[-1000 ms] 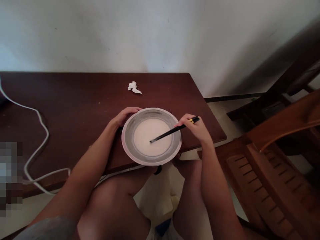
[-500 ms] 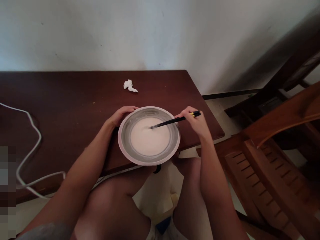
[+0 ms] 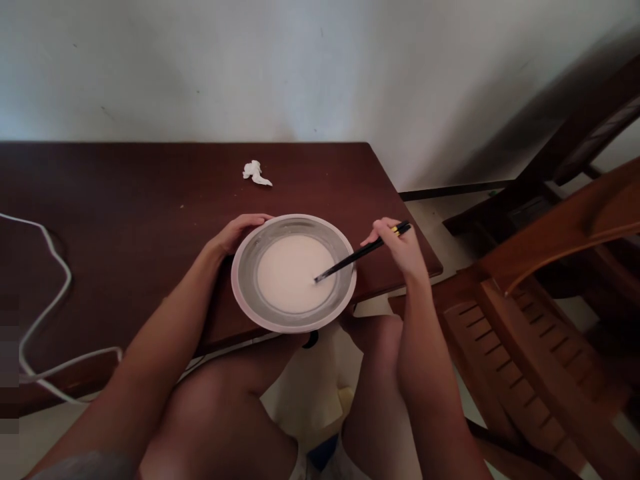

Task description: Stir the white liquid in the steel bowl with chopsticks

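Observation:
A round metal bowl (image 3: 245, 267) with a pale rim sits at the near edge of a dark wooden table (image 3: 125, 220). It holds a white liquid (image 3: 290, 273). My left hand (image 3: 240, 230) curls round the bowl's far left rim. My right hand (image 3: 397, 247) is closed on black chopsticks (image 3: 363, 252) with yellow bands near the top. Their tips dip into the liquid at its right side.
A crumpled white tissue (image 3: 255, 173) lies on the table beyond the bowl. A white cable (image 3: 47, 300) loops over the table's left part. A wooden chair (image 3: 540, 300) stands close on the right. A pale wall rises behind the table. My bare knees are below the table edge.
The chopstick tips moved from the bowl's middle to its far side, then to its right side. My right hand shifted right. My left hand stayed on the rim.

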`<state>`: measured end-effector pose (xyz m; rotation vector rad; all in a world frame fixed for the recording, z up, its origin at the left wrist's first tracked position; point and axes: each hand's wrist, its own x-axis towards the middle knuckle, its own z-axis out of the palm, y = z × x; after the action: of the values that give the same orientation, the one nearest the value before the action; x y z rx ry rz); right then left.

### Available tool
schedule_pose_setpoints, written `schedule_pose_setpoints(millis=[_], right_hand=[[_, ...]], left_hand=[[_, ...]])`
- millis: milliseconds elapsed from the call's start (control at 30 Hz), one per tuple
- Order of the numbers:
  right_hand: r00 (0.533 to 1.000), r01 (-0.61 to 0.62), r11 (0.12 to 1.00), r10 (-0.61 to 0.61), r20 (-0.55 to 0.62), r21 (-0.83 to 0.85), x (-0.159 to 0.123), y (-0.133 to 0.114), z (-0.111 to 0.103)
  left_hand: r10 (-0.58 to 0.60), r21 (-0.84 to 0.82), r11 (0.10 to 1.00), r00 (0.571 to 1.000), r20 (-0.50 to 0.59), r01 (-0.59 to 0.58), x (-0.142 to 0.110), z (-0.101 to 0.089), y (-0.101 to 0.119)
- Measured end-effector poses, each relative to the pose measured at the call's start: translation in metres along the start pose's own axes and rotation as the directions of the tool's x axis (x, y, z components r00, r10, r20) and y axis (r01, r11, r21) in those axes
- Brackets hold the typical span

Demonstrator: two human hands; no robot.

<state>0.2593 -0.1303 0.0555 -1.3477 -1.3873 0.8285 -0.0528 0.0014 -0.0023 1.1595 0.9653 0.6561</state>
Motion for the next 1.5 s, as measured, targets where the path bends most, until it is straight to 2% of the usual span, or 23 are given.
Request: schedule_pose_setpoints(millis=[67,133,233,300,333,467,500,600,667,700,833,867,900,1000,1033,1100,1200,1233,1267,1333,1400,1433,1500], right_hand=[[0.988,-0.008,1.0,0.004,0.152,0.023,-0.001,-0.002,0.008],[0.98,-0.003,0.999,-0.006,0.2,0.049,0.001,-0.004,0.015],[0.999,0.043,0.999,-0.043,0.027,-0.001,0.003,-0.005,0.012],[0.998,0.032,0.999,-0.033,-0.062,-0.016,0.002,-0.005,0.006],[0.998,0.014,1.0,-0.015,-0.057,-0.012,0.001,-0.005,0.005],[0.986,-0.009,0.999,0.002,0.164,0.042,-0.001,-0.004,0.014],[0.985,-0.002,0.999,-0.007,0.173,0.052,-0.001,-0.003,0.016],[0.998,0.059,0.998,-0.059,0.015,0.008,0.002,-0.001,0.013],[0.997,0.047,0.999,-0.048,-0.063,-0.009,0.001,-0.001,0.007],[0.999,0.032,0.999,-0.032,-0.044,-0.003,0.001,-0.002,0.006],[0.981,-0.005,0.997,-0.009,0.196,0.073,-0.001,-0.004,0.013],[0.978,0.003,0.997,-0.019,0.205,0.079,-0.001,-0.004,0.014],[0.987,0.026,0.998,-0.035,0.159,0.055,0.0,-0.004,0.014],[0.996,0.037,0.999,-0.037,-0.075,-0.008,0.002,-0.003,0.006],[0.995,0.022,1.0,-0.022,-0.093,-0.001,0.001,-0.002,0.003],[1.0,-0.008,1.0,0.008,-0.027,0.013,-0.001,-0.002,0.003],[0.984,-0.003,0.998,-0.008,0.177,0.064,-0.001,-0.003,0.011],[0.981,0.008,0.997,-0.023,0.191,0.08,-0.001,-0.003,0.012],[0.987,0.028,0.997,-0.04,0.158,0.075,0.0,-0.003,0.012],[0.999,0.042,0.999,-0.042,0.003,0.026,0.002,-0.003,0.008],[0.996,-0.001,1.0,0.001,-0.085,-0.003,0.002,-0.003,0.003],[0.998,-0.022,1.0,0.022,-0.067,-0.007,0.001,-0.004,0.002],[0.997,-0.043,0.999,0.042,0.07,0.011,-0.001,-0.004,0.005]], left_hand=[[-0.008,-0.008,1.0,1.0,0.003,0.008,0.0,0.0,0.0],[-0.015,-0.014,1.0,1.0,-0.001,0.015,0.0,0.0,0.001],[-0.012,-0.011,1.0,1.0,-0.011,0.012,0.0,0.0,0.001],[-0.008,-0.01,1.0,1.0,-0.007,0.008,0.0,0.001,0.002],[-0.009,-0.01,1.0,1.0,0.001,0.009,0.0,0.001,0.002],[-0.017,-0.01,1.0,1.0,0.006,0.018,0.0,0.001,0.001],[-0.019,-0.012,1.0,1.0,0.003,0.019,0.0,0.001,0.001],[-0.019,-0.024,1.0,1.0,-0.001,0.019,0.001,0.001,0.0],[-0.021,-0.029,0.999,1.0,0.004,0.021,0.001,0.001,0.0],[-0.023,-0.03,0.999,1.0,0.008,0.024,0.0,0.001,0.0],[-0.035,-0.025,0.999,0.999,0.006,0.035,0.0,0.002,0.001],[-0.033,-0.024,0.999,0.999,-0.001,0.033,-0.001,0.002,0.001],[-0.029,-0.025,0.999,1.0,-0.007,0.029,-0.001,0.002,0.001],[-0.021,-0.032,0.999,1.0,-0.006,0.021,0.0,0.001,0.0],[-0.023,-0.032,0.999,1.0,0.001,0.023,0.0,0.001,-0.001],[-0.027,-0.031,0.999,1.0,0.012,0.027,0.001,0.0,-0.001],[-0.024,-0.027,0.999,1.0,0.0,0.024,0.0,0.001,-0.001],[-0.02,-0.025,0.999,1.0,-0.01,0.019,0.0,0.001,0.0],[-0.016,-0.023,1.0,1.0,-0.021,0.015,0.0,0.001,0.0],[-0.018,-0.02,1.0,0.999,-0.028,0.018,-0.001,0.002,0.001],[-0.031,-0.017,0.999,0.999,-0.015,0.03,-0.001,0.003,0.001],[-0.037,-0.014,0.999,0.999,-0.008,0.037,-0.001,0.003,0.001],[-0.039,-0.009,0.999,0.999,-0.005,0.038,0.0,0.002,0.001]])
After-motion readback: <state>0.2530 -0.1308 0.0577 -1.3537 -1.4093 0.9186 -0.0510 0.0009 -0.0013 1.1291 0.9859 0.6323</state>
